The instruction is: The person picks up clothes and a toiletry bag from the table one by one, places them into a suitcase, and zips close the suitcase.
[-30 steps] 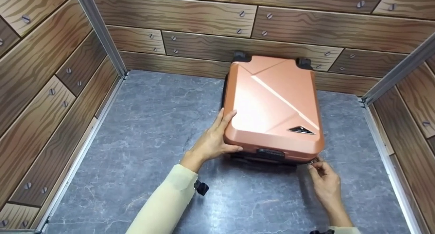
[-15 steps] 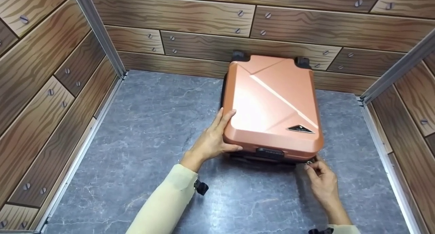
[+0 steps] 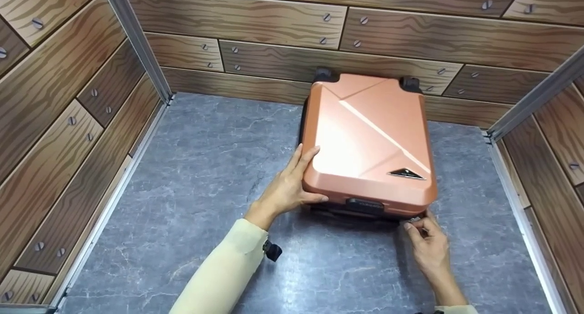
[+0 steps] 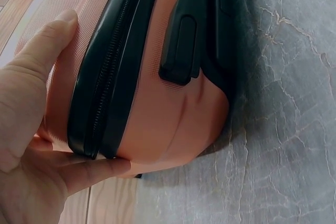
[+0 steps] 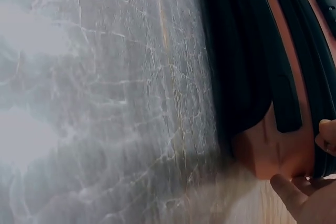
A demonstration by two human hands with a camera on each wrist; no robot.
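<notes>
A rose-gold hard-shell suitcase point(image 3: 372, 131) lies flat on the grey marbled floor, its wheels toward the back wall. My left hand point(image 3: 284, 189) holds its near left corner, thumb on the front end and fingers along the side. In the left wrist view a black-edged zipper point(image 4: 107, 66) runs between thumb and fingers, beside a black carry handle point(image 4: 181, 45). At the near right corner my right hand point(image 3: 431, 243) pinches a small silvery zipper pull point(image 3: 414, 219). The right wrist view shows the right thumb point(image 5: 328, 129) at the black zipper band; the pull itself is hidden there.
Wood-print panels stand on three sides: the back wall point(image 3: 273, 26), the left wall point(image 3: 59, 122) and the right wall point(image 3: 538, 163). Metal strips edge the floor point(image 3: 205, 168). A black wheel point(image 3: 411, 83) sits close to the back wall.
My right hand has slid a little left along the suitcase's near edge with the zipper pull. The left hand keeps its hold, and the suitcase stays in place.
</notes>
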